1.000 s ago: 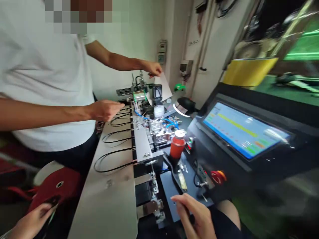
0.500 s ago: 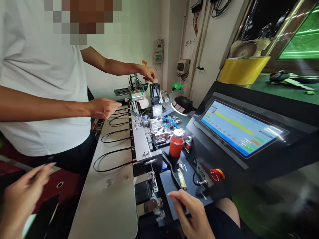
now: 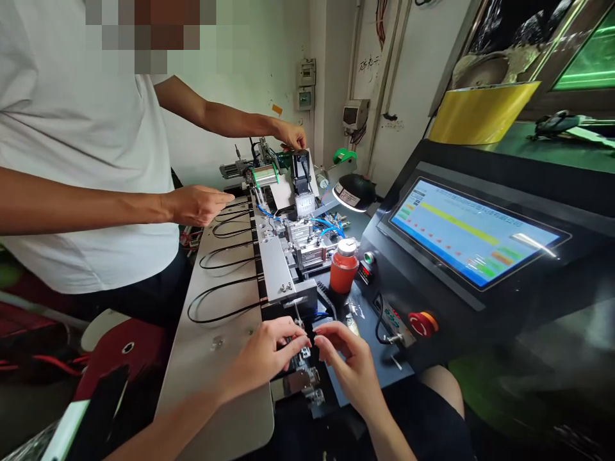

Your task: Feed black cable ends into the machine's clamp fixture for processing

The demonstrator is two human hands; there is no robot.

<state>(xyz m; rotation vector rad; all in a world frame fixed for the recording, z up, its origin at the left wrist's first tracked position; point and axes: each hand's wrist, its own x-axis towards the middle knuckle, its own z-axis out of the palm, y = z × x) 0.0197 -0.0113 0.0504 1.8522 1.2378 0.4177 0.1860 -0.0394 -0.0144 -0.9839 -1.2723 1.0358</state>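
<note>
My left hand [image 3: 269, 349] reaches over the edge of the pale metal table, thumb and fingertips drawn together in a pinch. Facing it, almost fingertip to fingertip, my right hand [image 3: 348, 362] is also closed, thumb near the curled fingers. Something small and dark may lie between them, too small to name. Both hands hover at the small metal fixture [image 3: 305, 371] on the machine's near end; the left covers part of it. Several looped black cables [image 3: 223, 319] lie on the pale metal table [image 3: 216, 390], their ends under a metal cover plate [image 3: 281, 269].
An orange-red bottle [image 3: 343, 269] with a silvery lid stands beyond my right hand. At right are a touchscreen [image 3: 475, 230] and a red emergency stop button [image 3: 421, 324]. Across the table, a co-worker's hands [image 3: 199, 205] are over the cables and the machine's far end. A lamp [image 3: 354, 192] lights the mechanism.
My left hand has come from the far left to the fixture, meeting my right hand, which has moved slightly up. The co-worker's farther hand has shifted slightly right over the machine.
</note>
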